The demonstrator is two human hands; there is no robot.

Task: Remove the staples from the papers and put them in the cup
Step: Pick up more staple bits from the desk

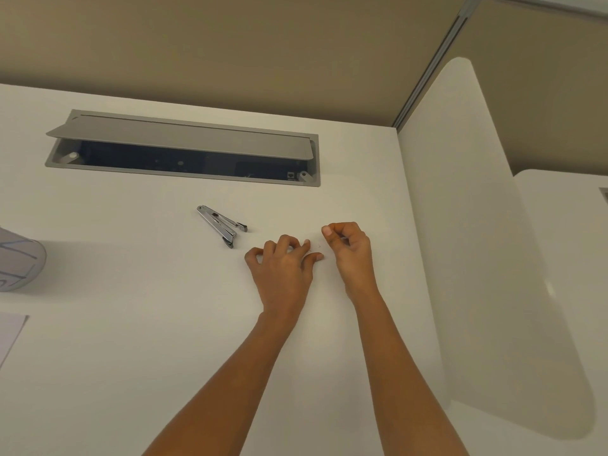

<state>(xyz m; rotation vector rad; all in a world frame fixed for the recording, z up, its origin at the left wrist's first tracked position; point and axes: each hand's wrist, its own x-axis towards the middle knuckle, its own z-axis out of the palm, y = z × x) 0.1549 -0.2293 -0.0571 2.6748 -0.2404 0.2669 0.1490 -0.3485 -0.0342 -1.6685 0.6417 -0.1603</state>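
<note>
Both hands are out on the white desk (131, 291), close together. The left hand (283, 268) is arched like a claw, fingers bent, fingertips (306, 243) down on the surface; whether anything is caught under them, can't tell. The right hand (350, 250) sits just beside it, fingers curled tight toward the palm, thumb (327, 231) pointing away from the person. Holding something or nothing? Can't tell either. Between the two sets of fingertips lies a tiny dark speck (319, 246) (too small to call it a staple). Just beyond the left fingers and to their left, the chrome staple remover (222, 225) lies flat, untouched. The cup (19, 258) stands well to the left of the left hand, cut by the frame edge, with a corner of paper (10, 337) nearer the person. Far beyond the fingers, a grey cable hatch (181, 149) has its flap raised.
</note>
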